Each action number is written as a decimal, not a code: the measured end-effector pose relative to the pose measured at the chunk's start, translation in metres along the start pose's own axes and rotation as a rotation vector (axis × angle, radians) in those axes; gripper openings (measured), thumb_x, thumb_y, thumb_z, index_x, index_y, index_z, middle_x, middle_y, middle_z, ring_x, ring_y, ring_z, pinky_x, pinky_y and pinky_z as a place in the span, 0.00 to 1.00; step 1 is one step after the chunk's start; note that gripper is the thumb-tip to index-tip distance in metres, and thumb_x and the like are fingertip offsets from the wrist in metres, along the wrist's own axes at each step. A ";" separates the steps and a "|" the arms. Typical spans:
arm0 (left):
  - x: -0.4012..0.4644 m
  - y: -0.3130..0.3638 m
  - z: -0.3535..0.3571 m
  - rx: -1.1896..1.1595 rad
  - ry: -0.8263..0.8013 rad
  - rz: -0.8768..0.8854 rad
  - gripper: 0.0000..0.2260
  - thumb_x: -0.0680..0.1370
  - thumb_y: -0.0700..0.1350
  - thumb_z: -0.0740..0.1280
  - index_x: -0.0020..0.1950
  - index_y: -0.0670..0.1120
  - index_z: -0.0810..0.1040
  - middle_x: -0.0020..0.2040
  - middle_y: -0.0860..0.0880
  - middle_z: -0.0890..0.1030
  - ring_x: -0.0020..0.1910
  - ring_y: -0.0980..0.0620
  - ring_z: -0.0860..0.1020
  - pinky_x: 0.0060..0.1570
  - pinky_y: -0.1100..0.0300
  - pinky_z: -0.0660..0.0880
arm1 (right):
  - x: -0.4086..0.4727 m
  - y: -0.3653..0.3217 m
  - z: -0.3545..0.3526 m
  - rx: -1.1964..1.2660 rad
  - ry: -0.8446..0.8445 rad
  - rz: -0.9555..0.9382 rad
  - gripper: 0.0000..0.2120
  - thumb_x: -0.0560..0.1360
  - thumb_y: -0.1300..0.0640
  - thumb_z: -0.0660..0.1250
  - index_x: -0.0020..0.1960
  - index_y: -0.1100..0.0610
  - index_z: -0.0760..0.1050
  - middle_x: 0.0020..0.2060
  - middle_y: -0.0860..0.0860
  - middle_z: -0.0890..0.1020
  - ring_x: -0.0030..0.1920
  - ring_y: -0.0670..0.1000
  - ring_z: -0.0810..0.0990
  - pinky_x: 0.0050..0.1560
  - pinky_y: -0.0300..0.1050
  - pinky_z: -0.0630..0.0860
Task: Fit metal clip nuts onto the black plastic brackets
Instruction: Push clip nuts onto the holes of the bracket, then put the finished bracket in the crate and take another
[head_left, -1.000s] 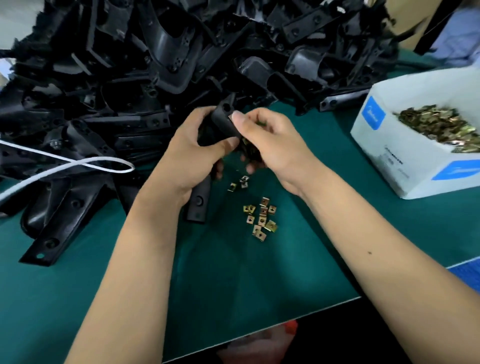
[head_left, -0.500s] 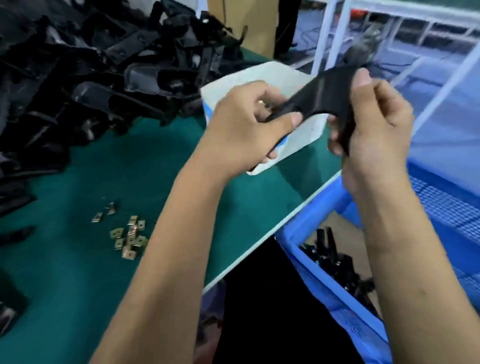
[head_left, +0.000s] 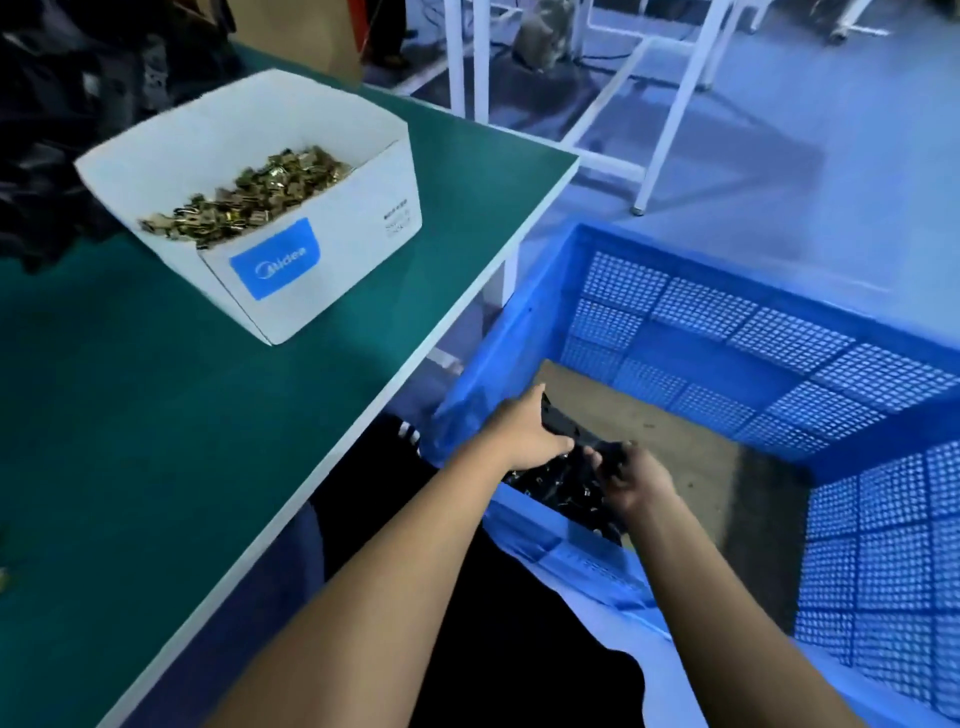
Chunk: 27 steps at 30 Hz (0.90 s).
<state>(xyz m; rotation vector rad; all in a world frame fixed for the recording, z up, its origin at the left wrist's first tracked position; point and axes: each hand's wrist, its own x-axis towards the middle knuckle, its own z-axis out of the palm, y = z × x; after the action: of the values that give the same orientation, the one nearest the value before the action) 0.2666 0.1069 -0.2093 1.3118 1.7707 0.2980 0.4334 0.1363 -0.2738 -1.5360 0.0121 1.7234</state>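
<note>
I see both hands down inside the blue crate (head_left: 727, 332) right of the table (head_left: 156, 415): my left hand (head_left: 524, 431) and right hand (head_left: 631, 475) each grasp an end of one black bracket (head_left: 571, 434), above other brackets (head_left: 561, 488) heaped there. The clip nuts (head_left: 244, 200) fill the white box (head_left: 311, 260) on the table's far side.

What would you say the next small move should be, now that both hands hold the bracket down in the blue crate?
Probably let go: both the left hand and right hand hold the black bracket low inside the blue crate, just above other brackets piled there.
</note>
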 end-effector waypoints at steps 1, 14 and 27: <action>0.003 -0.007 0.010 0.024 -0.014 -0.027 0.36 0.77 0.53 0.74 0.80 0.48 0.62 0.74 0.43 0.72 0.72 0.42 0.72 0.60 0.59 0.69 | 0.006 0.006 -0.004 -0.027 0.021 0.021 0.06 0.85 0.63 0.58 0.57 0.66 0.72 0.61 0.62 0.73 0.46 0.56 0.79 0.32 0.43 0.81; -0.024 0.037 -0.021 0.047 0.118 0.277 0.17 0.80 0.46 0.71 0.69 0.51 0.77 0.55 0.52 0.85 0.54 0.52 0.81 0.59 0.54 0.78 | -0.038 -0.003 0.046 -0.179 -0.094 -0.226 0.06 0.77 0.72 0.59 0.48 0.64 0.73 0.34 0.59 0.79 0.26 0.51 0.79 0.26 0.41 0.75; -0.239 0.002 -0.204 -0.562 1.033 0.699 0.04 0.80 0.32 0.67 0.50 0.36 0.81 0.40 0.43 0.83 0.32 0.58 0.80 0.32 0.68 0.73 | -0.267 0.030 0.197 -0.467 -0.686 -1.188 0.06 0.76 0.60 0.64 0.44 0.51 0.77 0.34 0.51 0.84 0.29 0.49 0.79 0.30 0.41 0.72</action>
<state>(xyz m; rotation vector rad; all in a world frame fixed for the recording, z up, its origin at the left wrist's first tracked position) 0.1244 -0.0378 0.0307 1.3826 1.6621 1.9911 0.2358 0.0685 -0.0147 -0.7834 -1.4224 1.1468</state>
